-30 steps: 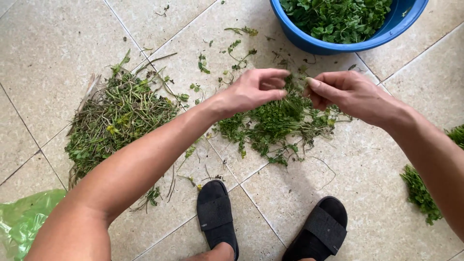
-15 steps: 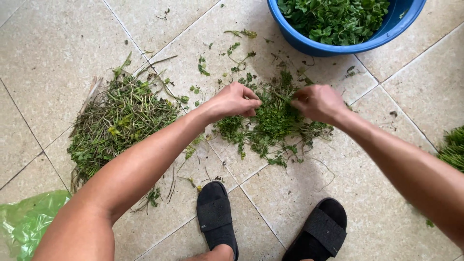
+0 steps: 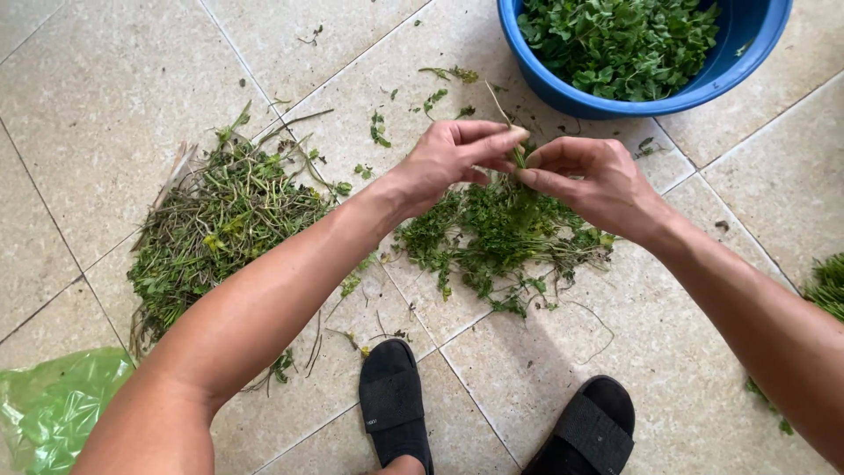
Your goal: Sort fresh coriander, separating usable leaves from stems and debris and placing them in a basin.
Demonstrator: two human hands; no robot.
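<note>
My left hand (image 3: 457, 157) and my right hand (image 3: 587, 180) meet above a small heap of leafy green sprigs (image 3: 503, 237) on the tiled floor. Both pinch one thin herb stem (image 3: 510, 123) that sticks up between the fingertips. A blue plastic basin (image 3: 738, 66) at the top right holds picked green leaves (image 3: 620, 40). To the left lies a bigger pile of bare stems and scraps (image 3: 220, 220).
My two feet in black sandals (image 3: 396, 405) rest at the bottom edge. A green plastic bag (image 3: 57, 405) lies at the bottom left. More greens (image 3: 826, 286) show at the right edge. Loose leaf bits (image 3: 380, 132) dot the beige tiles.
Both hands dipped into the small heap, then rose a little with a single stem pinched between them.
</note>
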